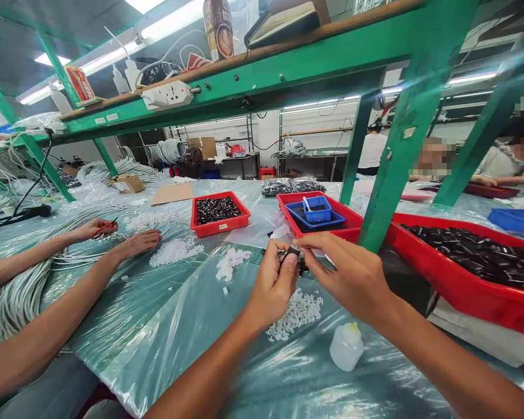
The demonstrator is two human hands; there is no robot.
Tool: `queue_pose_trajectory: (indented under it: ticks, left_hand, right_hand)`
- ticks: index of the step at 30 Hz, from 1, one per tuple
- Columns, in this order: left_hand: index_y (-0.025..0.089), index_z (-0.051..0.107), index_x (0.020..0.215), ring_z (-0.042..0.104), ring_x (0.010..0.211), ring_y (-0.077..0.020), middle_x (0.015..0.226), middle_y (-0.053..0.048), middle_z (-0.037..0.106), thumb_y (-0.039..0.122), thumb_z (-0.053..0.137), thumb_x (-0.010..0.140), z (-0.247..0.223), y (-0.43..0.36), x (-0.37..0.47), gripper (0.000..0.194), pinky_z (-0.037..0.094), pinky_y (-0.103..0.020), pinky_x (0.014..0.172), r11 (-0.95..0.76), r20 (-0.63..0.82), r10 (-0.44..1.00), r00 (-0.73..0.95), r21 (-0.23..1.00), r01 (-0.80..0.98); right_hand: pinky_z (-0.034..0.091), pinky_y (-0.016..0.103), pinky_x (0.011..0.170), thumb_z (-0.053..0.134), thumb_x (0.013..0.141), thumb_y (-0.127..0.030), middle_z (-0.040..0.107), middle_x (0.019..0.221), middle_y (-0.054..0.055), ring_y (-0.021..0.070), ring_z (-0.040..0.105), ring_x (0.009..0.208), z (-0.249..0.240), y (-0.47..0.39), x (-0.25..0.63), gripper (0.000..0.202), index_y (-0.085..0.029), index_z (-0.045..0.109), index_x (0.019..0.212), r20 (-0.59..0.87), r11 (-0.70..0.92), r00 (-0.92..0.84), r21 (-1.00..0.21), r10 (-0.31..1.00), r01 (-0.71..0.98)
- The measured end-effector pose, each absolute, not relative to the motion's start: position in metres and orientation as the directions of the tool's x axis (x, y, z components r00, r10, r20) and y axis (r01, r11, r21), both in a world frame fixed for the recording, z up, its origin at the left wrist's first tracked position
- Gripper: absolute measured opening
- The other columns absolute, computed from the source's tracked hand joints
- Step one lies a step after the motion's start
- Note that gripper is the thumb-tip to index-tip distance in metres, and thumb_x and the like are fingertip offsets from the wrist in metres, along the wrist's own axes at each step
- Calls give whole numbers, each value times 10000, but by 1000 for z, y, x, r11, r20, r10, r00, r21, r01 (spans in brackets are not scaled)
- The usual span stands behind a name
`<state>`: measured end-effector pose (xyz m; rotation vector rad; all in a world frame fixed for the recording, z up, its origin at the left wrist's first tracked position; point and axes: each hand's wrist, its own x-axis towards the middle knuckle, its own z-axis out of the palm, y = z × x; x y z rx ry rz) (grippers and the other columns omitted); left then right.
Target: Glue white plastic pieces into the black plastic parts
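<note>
My left hand (271, 285) is closed, with thumb and fingers round a small black part (292, 252) above the table. Close against it, my right hand (353, 270) has thumb and index finger pinched together at the part's end; whatever they grip is too small to make out. Below both hands lies a pile of small white plastic pieces (299, 317). A squat translucent bottle (346, 347) with a yellowish tip stands under my right wrist. Larger white pieces (230, 263) are heaped left of my left hand.
A red tray (247, 216) holds small black parts; another red tray (353, 220) carries blue trays (318, 210). At right is a large red bin (475, 297) of black pieces, beside a green post (402, 139). A co-worker's hands (140, 242) work at left by grey cables (26, 291).
</note>
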<state>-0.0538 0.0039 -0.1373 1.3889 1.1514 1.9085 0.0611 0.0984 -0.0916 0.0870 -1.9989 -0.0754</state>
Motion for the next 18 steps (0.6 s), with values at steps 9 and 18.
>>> queue_pose_trajectory:
  ticks: [9, 18]
  left_hand:
    - [241, 402, 945, 219, 373, -47, 519, 146, 298, 582, 583, 945, -137, 7, -50, 386, 248, -144, 354, -551, 503, 793, -343, 833, -52]
    - [242, 419, 953, 191, 399, -46, 543, 138, 292, 544, 602, 949, -134, 3, -49, 353, 243, -141, 371, -561, 499, 790, -356, 822, -94]
  right_hand:
    - [572, 268, 683, 544, 969, -93, 765, 907, 41, 169, 741, 775, -92, 95, 60, 142, -181, 641, 1024, 894, 998, -444, 70, -58, 9]
    - [575, 268, 702, 523, 970, -89, 769, 931, 35, 164, 740, 803, -85, 92, 64, 172, -188, 650, 1031, 874, 998, -484, 49, -56, -26]
